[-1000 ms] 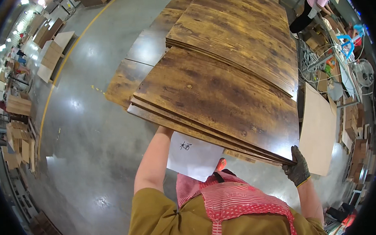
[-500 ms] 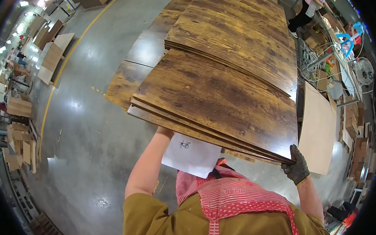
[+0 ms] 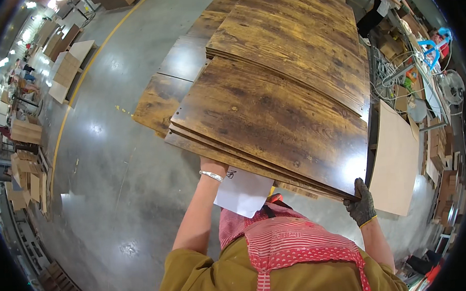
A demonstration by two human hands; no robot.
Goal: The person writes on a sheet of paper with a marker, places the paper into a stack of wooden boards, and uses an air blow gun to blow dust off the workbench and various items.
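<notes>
Several brown wood-grain boards (image 3: 268, 122) lie stacked in front of me, their near edges slightly fanned out. At their near right corner my right hand (image 3: 361, 203), in a dark grey glove, is closed on the edge, thumb on top. My left hand (image 3: 216, 164), bare with a silver bracelet at the wrist, reaches under the near left edge; its fingers are hidden beneath the boards. Beside that wrist a white paper sheet (image 3: 244, 193) with handwriting hangs below the boards, partly covered by them. Whether my left hand touches the paper, I cannot tell.
Beyond lies a larger pile of matching boards (image 3: 290, 37), with lower ones (image 3: 162, 99) jutting out left. At right stand a pale panel (image 3: 397, 160) and a cluttered bench with cables (image 3: 385, 74). Another person (image 3: 381, 6) is at the far right. A yellow line (image 3: 65, 120) crosses the floor.
The near boards have shifted slightly right and toward the far pile. My left forearm has moved right, and its bracelet now shows. My right hand has moved slightly left, still on the corner.
</notes>
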